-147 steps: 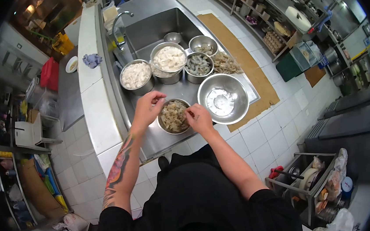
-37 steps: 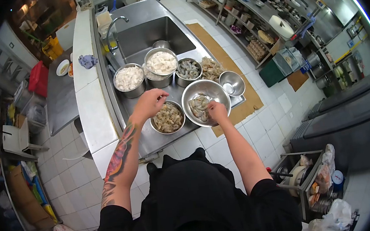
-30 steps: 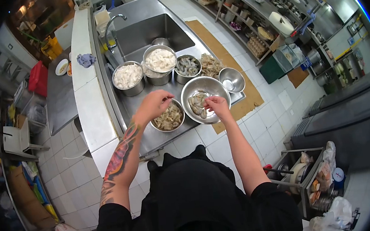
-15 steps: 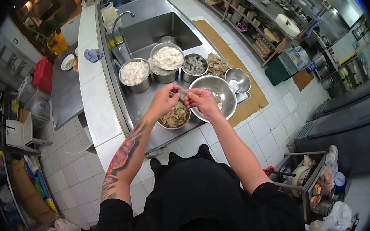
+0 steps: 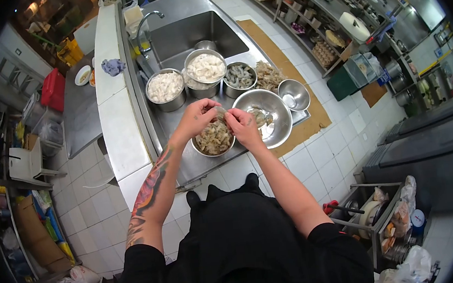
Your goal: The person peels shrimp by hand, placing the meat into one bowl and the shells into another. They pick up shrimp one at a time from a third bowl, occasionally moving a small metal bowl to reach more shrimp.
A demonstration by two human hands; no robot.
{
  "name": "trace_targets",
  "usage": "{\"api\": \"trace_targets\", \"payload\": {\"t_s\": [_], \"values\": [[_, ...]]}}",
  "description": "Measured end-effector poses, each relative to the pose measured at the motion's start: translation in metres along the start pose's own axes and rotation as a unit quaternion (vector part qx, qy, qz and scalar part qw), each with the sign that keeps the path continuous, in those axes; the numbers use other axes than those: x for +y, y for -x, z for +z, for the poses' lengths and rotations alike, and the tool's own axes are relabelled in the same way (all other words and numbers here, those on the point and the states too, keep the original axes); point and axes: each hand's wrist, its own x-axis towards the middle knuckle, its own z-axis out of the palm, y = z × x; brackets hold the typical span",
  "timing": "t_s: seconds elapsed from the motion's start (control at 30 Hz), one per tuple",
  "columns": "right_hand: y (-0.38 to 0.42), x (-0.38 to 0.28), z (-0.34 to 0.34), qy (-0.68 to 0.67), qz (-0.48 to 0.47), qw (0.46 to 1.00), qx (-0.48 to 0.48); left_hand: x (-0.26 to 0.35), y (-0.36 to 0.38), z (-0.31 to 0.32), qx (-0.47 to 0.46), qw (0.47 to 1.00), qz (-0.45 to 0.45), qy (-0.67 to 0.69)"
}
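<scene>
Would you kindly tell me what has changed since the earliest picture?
The small bowl, which held shrimp, has moved nearer the person and rightward, beside the large bowl, and looks empty. The large bowl, empty then, contains shrimp. The left hand and right hand now hold one shrimp together. The pots of grey shrimp and pale pieces stayed.

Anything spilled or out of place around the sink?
Possibly: a loose heap of shrimp or shells lies near the edge of the steel counter, beside the pot of grey shrimp, with no container visible under it. A crumpled cloth sits on the tiled ledge.
</scene>
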Motion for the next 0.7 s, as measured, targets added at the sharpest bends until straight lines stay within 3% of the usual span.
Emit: {"api": "trace_targets", "payload": {"t_s": [0.17, 0.23, 0.27, 0.33, 0.4, 0.47, 0.5, 0.53, 0.57, 0.7], "values": [[0.003, 0.017, 0.000, 0.055, -0.016, 0.998, 0.029, 0.007, 0.001, -0.013, 0.020, 1.000, -0.006, -0.017], [0.009, 0.033, 0.000, 0.181, -0.076, 0.980, 0.032, 0.011, 0.003, -0.018, 0.034, 0.999, -0.008, -0.023], [0.013, 0.042, 0.000, 0.181, -0.077, 0.980, 0.032, 0.012, 0.004, -0.019, 0.060, 0.993, -0.004, -0.100], [0.021, 0.066, -0.002, 0.456, -0.201, 0.867, -0.016, 0.010, 0.005, -0.025, 0.085, 0.980, 0.000, -0.177], [0.018, 0.072, -0.001, 0.446, -0.210, 0.869, -0.041, 0.007, 0.008, -0.032, 0.059, 0.968, -0.019, -0.245], [0.016, 0.066, 0.009, 0.185, -0.066, 0.981, 0.007, 0.007, 0.009, -0.033, 0.018, 0.975, -0.042, -0.219], [0.017, 0.053, 0.010, 0.186, -0.064, 0.980, 0.008, 0.007, 0.010, -0.030, -0.026, 0.979, -0.065, -0.191], [0.015, 0.032, 0.012, -0.005, 0.031, 0.999, -0.020, 0.004, 0.010, -0.026, -0.029, 0.979, -0.064, -0.190], [0.011, 0.021, 0.011, -0.196, 0.122, 0.972, -0.047, 0.001, 0.009, -0.021, -0.039, 0.986, -0.042, -0.156], [-0.008, 0.021, -0.004, -0.175, 0.083, 0.981, -0.030, 0.011, 0.005, -0.004, -0.054, 0.997, -0.013, -0.059]]}}
